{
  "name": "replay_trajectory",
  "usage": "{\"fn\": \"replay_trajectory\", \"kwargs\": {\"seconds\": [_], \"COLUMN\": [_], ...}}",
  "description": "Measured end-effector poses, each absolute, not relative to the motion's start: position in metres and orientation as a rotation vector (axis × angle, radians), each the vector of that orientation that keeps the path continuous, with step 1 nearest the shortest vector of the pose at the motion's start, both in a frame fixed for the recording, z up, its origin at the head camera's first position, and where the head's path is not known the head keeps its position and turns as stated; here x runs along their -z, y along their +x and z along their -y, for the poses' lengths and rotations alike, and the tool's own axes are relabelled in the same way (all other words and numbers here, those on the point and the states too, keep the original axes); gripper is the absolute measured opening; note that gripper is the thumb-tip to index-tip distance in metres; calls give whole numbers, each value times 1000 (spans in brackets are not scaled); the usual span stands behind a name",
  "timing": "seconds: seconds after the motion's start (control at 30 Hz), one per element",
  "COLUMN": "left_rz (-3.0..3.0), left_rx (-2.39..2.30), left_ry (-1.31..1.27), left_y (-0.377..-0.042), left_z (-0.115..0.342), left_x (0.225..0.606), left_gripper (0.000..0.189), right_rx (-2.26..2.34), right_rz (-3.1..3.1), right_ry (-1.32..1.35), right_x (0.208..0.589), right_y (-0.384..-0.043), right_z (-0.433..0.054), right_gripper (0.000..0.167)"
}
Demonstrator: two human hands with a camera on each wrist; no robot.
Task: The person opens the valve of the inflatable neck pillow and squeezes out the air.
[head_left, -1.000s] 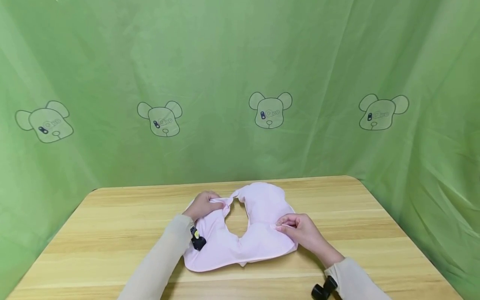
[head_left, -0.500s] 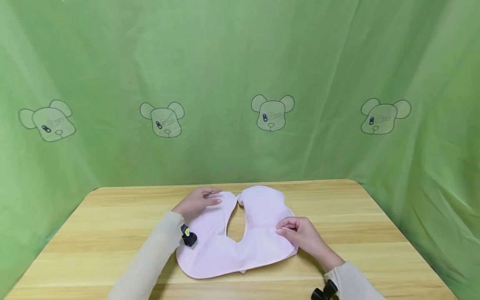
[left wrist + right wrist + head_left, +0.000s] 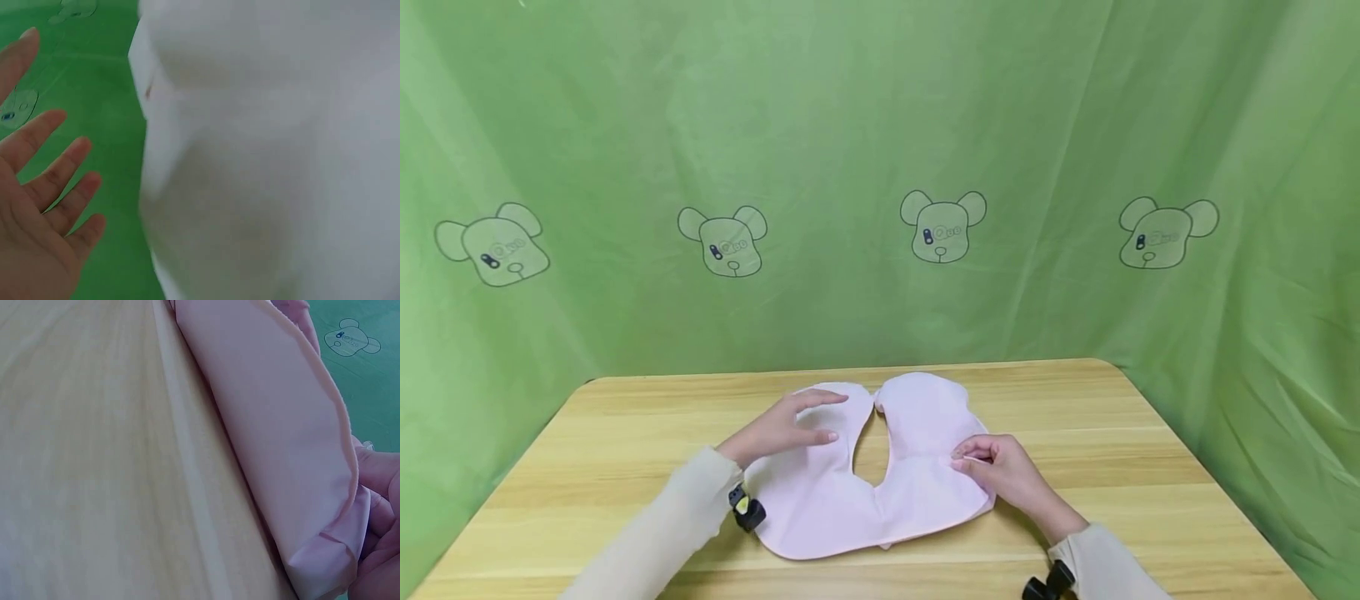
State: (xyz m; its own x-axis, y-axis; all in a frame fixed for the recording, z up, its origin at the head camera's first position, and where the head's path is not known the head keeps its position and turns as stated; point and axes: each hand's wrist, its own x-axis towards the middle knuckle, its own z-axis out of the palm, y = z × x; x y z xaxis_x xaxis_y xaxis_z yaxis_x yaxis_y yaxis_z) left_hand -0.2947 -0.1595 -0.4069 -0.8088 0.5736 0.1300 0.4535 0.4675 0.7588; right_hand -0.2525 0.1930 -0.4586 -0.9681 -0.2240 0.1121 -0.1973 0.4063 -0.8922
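Observation:
A pale pink cloth bib (image 3: 925,417) lies spread on the table, its two rounded top ends meeting above a narrow neck opening. Over its left side is my left hand (image 3: 784,427), fingers spread and thumb apart, holding nothing. In the left wrist view the same hand (image 3: 37,219) is spread beside the pale cloth (image 3: 250,156), which fills most of that view. My right hand (image 3: 1003,471) pinches the bib's right side between thumb and fingers. From the right wrist, the bib's edge (image 3: 281,425) is seen raised and curving toward those fingers (image 3: 378,472).
The wooden table (image 3: 1112,467) has rounded back corners. Behind and beside it hangs a green curtain (image 3: 835,125) printed with bear-head outlines. Small black cameras are strapped at the left wrist (image 3: 748,510) and the right wrist (image 3: 1048,581).
My left hand has released the bib's top left end and drawn back to the left, fingers spreading. That side now lies flatter, and the neck opening is narrower. My right hand keeps its pinch.

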Motion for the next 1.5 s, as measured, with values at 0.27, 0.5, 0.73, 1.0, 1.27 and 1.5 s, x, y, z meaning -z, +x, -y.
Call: {"fn": "replay_trajectory", "kwargs": {"seconds": [0.27, 0.5, 0.73, 1.0, 1.27, 1.5], "left_rz": [-2473, -2403, -2356, -2201, -2217, -2249], "left_rx": [-1321, -1396, -1405, -1503, -1486, -1466], "left_ry": [894, 883, 826, 664, 596, 648], "left_y": [-264, -250, -244, -239, -236, -234], "left_z": [155, 151, 142, 134, 125, 118], "left_x": [419, 432, 451, 458, 464, 468], "left_gripper": [66, 74, 82, 86, 89, 95], "right_rx": [1648, 1647, 1671, 1652, 1652, 1661], "right_rz": [-2614, -2623, -2589, -2614, -2611, -2590], "right_ry": [-387, -380, -379, -383, -406, -424], "right_x": [459, 459, 456, 457, 455, 459], "right_y": [-251, -252, -250, -251, -250, -253], "right_z": [-192, -192, -191, -192, -191, -193], "right_gripper": [12, 11, 14, 13, 13, 13]}}
